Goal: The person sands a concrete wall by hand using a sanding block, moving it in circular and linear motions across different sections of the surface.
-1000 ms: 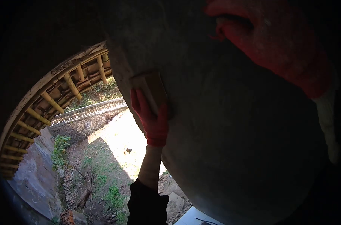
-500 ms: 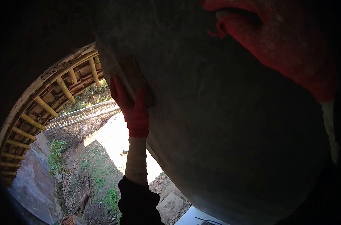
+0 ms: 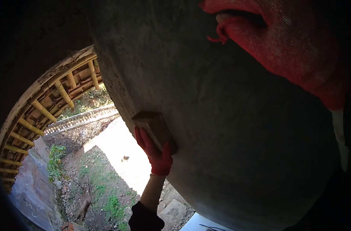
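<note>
Our red-gloved left hand (image 3: 156, 154) has its fingers along one side of a block (image 3: 154, 130) and its thumb at the other, holding it against the dark grey wall (image 3: 237, 134), near the wall's rough edge. The block's long axis slants from upper left to lower right in our view, its upper end pointing up and left. It looks like a straight-edged rectangular piece, dull grey-brown, with a paler face toward our fingers and a darker end; we cannot tell its material. Our right hand (image 3: 275, 42), in a worn red glove, is at upper right, fingers bent with a narrow dark gap between them; whether they grip anything we cannot tell. Past the edge lie poles under roof tiles (image 3: 48, 102), a pale railing (image 3: 81, 119) and sunlit ground (image 3: 123, 148).
</note>
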`<state>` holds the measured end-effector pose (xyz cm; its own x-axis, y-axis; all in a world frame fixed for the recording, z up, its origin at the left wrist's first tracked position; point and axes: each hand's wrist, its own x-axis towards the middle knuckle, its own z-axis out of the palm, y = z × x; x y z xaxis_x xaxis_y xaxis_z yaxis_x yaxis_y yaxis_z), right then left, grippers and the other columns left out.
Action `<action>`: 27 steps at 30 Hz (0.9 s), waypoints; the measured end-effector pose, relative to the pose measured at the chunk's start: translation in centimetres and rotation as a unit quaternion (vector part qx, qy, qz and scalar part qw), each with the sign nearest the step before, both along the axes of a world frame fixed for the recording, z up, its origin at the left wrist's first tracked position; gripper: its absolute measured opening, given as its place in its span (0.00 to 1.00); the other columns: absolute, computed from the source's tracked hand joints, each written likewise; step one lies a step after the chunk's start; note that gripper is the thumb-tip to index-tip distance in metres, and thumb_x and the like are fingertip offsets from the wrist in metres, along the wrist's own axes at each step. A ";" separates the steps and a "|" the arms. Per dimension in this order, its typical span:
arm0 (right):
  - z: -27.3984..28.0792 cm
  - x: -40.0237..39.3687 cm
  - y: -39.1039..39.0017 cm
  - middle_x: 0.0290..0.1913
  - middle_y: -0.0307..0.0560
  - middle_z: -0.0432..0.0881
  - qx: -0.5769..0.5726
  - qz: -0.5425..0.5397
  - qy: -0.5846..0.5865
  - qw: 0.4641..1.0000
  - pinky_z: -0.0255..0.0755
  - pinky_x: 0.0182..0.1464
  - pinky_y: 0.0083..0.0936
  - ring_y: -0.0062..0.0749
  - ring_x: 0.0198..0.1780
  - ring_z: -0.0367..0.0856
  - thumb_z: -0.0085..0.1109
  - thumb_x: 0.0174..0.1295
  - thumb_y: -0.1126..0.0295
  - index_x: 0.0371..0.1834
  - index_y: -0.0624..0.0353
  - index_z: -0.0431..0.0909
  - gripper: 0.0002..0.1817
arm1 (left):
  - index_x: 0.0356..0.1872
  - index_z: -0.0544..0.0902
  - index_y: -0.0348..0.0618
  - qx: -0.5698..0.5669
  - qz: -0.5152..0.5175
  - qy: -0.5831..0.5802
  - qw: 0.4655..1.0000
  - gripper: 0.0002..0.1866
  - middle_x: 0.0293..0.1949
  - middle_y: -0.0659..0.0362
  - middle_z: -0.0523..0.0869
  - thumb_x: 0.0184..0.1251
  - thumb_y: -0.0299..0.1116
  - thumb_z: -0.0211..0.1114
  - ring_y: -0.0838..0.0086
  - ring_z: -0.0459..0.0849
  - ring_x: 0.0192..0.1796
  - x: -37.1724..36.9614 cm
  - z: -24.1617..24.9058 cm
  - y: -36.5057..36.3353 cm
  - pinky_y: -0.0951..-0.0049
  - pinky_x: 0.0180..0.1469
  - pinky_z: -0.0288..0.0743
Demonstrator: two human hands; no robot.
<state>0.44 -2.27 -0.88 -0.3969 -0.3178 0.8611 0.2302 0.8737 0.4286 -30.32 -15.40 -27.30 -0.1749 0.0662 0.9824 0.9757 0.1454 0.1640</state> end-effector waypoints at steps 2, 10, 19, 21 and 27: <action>0.1 -0.2 0.2 0.52 0.42 0.84 -0.008 0.012 0.003 1.000 0.81 0.47 0.37 0.41 0.50 0.84 0.70 0.53 0.68 0.46 0.54 0.84 0.16 | 0.80 0.53 0.38 0.036 -0.025 -0.003 0.999 0.44 0.80 0.43 0.50 0.68 0.40 0.65 0.50 0.49 0.81 -0.1 9.1 0.3 0.54 0.80 0.45; -0.2 0.3 1.0 0.52 0.41 0.84 -0.049 0.052 0.012 0.997 0.81 0.45 0.36 0.40 0.49 0.85 0.70 0.52 0.70 0.45 0.54 0.84 0.15 | 0.79 0.54 0.35 0.075 0.003 -0.018 0.997 0.45 0.80 0.41 0.51 0.68 0.44 0.66 0.47 0.50 0.81 2.8 8.3 1.8 0.52 0.80 0.44; -2.0 -0.4 1.6 0.51 0.41 0.85 -0.058 0.186 -0.025 0.980 0.82 0.44 0.36 0.39 0.48 0.85 0.70 0.51 0.72 0.44 0.54 0.83 0.15 | 0.80 0.52 0.40 -0.016 -0.009 0.027 0.999 0.50 0.77 0.33 0.50 0.63 0.50 0.68 0.37 0.53 0.78 4.5 -3.7 0.9 0.41 0.75 0.54; -2.4 -0.6 1.7 0.51 0.40 0.85 -0.062 0.234 -0.039 0.970 0.82 0.43 0.36 0.39 0.48 0.85 0.71 0.51 0.72 0.44 0.54 0.83 0.15 | 0.79 0.55 0.37 0.035 -0.006 0.000 0.999 0.46 0.79 0.41 0.51 0.66 0.45 0.67 0.46 0.52 0.80 3.3 4.8 1.3 0.49 0.79 0.47; -2.9 0.4 1.1 0.49 0.37 0.84 -0.038 0.114 -0.228 0.966 0.82 0.38 0.37 0.38 0.45 0.85 0.71 0.50 0.67 0.40 0.53 0.84 0.13 | 0.80 0.52 0.36 0.139 -0.074 -0.074 0.985 0.41 0.80 0.45 0.50 0.72 0.39 0.61 0.53 0.48 0.82 4.1 12.2 2.5 0.56 0.81 0.43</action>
